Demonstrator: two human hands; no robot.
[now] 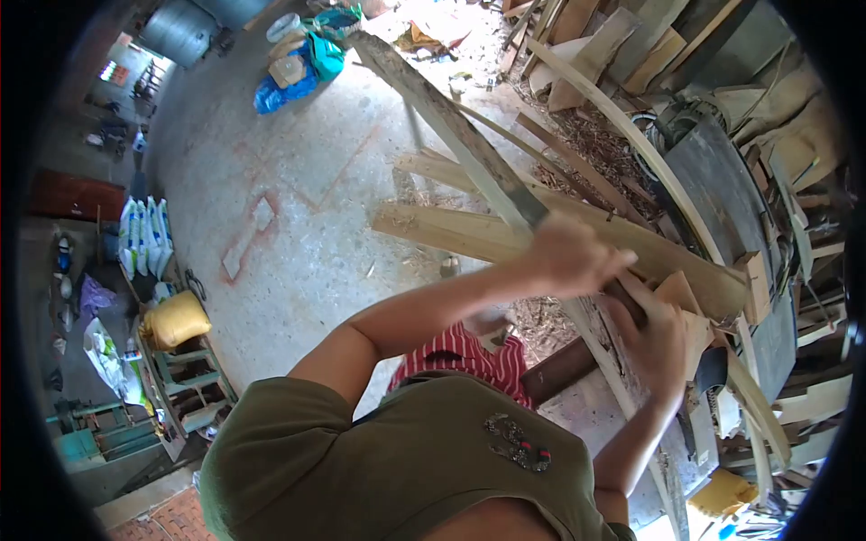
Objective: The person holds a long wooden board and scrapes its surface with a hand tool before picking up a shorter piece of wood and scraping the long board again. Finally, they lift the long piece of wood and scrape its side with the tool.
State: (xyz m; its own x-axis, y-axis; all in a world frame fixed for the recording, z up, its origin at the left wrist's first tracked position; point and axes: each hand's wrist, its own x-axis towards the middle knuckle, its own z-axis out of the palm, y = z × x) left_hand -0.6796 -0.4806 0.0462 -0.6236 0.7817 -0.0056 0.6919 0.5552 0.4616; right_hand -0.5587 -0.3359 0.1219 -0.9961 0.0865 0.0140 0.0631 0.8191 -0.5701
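My left hand (573,257), slightly blurred, is closed in a fist over a long narrow board (437,108) with a dark, rough edge. The board slants from the upper left down past both hands. Just lower and to the right, my right hand (658,347) is wrapped round a dark brown piece (624,302) lying along the board; I cannot tell what kind of tool it is. A grey, smooth part (523,206) shows just beyond my left fist. Beneath the hands, wider pale planks (442,233) run crosswise.
Wood shavings (577,149) and offcuts (595,59) lie ahead on the right. A long curved strip (631,135) arches beside the dark worktop (713,180). Bags (293,72) sit on the concrete floor ahead; white sacks (144,236) and a yellow sack (176,320) are at left.
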